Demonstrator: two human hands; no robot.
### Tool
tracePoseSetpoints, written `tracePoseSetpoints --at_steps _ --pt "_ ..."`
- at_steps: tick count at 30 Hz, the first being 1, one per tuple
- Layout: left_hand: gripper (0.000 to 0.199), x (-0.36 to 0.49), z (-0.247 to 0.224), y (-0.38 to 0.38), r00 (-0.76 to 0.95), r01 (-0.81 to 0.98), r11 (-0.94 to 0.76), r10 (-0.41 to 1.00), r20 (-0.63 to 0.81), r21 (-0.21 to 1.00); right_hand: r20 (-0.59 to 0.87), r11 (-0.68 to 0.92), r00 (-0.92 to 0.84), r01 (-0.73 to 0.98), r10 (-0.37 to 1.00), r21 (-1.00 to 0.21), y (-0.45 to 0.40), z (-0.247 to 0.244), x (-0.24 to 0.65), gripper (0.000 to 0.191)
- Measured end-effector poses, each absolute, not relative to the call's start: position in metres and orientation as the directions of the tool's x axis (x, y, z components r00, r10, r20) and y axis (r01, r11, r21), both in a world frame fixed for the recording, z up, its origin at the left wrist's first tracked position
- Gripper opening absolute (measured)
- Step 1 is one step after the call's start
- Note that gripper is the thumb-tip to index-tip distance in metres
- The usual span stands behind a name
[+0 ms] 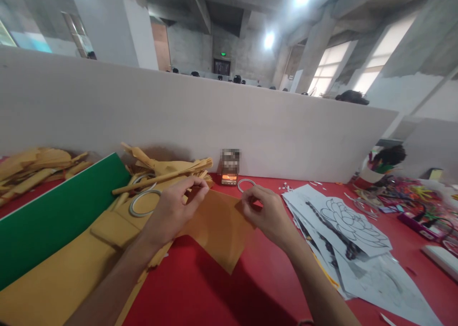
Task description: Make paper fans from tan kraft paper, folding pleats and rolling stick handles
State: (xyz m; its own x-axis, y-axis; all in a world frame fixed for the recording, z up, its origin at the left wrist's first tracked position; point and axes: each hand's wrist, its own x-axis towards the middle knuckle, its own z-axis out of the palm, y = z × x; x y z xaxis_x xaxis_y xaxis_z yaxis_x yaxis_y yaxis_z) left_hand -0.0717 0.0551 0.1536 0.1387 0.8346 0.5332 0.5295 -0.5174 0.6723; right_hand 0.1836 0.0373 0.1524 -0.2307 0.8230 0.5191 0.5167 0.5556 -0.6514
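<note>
A thin orange-brown sheet [223, 226] hangs between my two hands above the red table, one corner pointing down toward me. My left hand [182, 204] pinches its upper left edge between thumb and fingertips. At the upper right edge, my right hand [263, 209] holds the sheet with its fingers curled in. Light shows through the sheet, and its shadow falls on the table [186, 283]. Behind the sheet, a phone [229, 168] leans against the white partition, with a pale ring [246, 185] lying beside it.
Left: yellow-brown paper [64, 268], folded strips [168, 168], tape rings [143, 204] and a green board [64, 221]. Right: printed drawings [354, 226], a cup of tools [370, 173] and colourful clutter [422, 197]. A white partition [179, 116] crosses the back; heads show beyond.
</note>
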Motion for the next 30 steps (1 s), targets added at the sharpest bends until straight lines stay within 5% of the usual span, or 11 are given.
tracePoseSetpoints --at_steps 12,18,23,30 --pt "0.029 -0.097 0.139 0.081 0.131 0.524 -0.478 0.863 0.488 0.705 0.405 0.443 -0.205 0.583 0.891 -0.681 0.06 0.141 0.227 0.011" --pt "0.029 -0.094 0.146 0.078 0.061 0.485 -0.484 0.85 0.524 0.728 0.558 0.414 -0.085 0.764 0.825 -0.495 0.056 0.147 0.229 0.012" --pt "0.016 -0.061 0.148 0.056 0.262 0.414 -0.589 0.807 0.529 0.694 0.571 0.62 -0.368 0.707 0.734 -0.341 0.036 0.147 0.172 0.019" --pt "0.009 -0.054 0.139 0.053 0.335 0.518 -0.686 0.712 0.617 0.51 0.486 0.609 -0.428 0.728 0.762 -0.314 0.032 0.133 0.154 0.022"
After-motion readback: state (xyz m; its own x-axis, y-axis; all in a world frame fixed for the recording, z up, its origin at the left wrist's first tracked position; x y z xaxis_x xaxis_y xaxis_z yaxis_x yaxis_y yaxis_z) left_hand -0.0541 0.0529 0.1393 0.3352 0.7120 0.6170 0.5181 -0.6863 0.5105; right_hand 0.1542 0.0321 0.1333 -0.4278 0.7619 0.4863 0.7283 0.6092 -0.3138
